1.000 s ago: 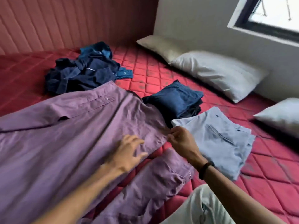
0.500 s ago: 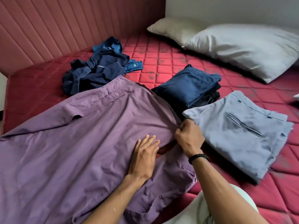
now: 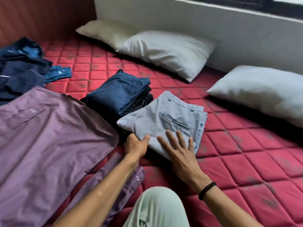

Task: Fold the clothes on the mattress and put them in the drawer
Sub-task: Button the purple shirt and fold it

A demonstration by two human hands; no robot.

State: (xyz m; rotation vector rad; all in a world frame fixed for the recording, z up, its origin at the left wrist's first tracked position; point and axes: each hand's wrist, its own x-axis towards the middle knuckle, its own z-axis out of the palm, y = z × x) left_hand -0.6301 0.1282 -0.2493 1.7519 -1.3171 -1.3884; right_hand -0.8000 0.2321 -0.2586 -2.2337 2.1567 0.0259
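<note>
On the mattress [image 3: 246, 153], folded grey trousers [image 3: 164, 122] at 12 o'clock of the knee. Left hand [image 3: 136, 146] grips their near-left corner, thumb on top; right hand [image 3: 178, 149] rests flat, fingers spread. Likely lifting or shifting them. Purple shirt [image 3: 49, 136] at 9 o'clock unfolded; needs folding next.

Red quilted mattress [image 3: 246, 161]. Folded light-blue trousers [image 3: 165, 122] near middle; right hand [image 3: 178, 149] flat on top, fingers spread; left hand [image 3: 136, 145] grips near-left edge, thumb on top. Folded navy garment [image 3: 118, 94] touching behind. Purple shirt [image 3: 49, 141] spread flat toward left edge. Unfolded navy heap [image 3: 21, 69] at far-left. Three pillows [image 3: 164, 49] along far and right edges
</note>
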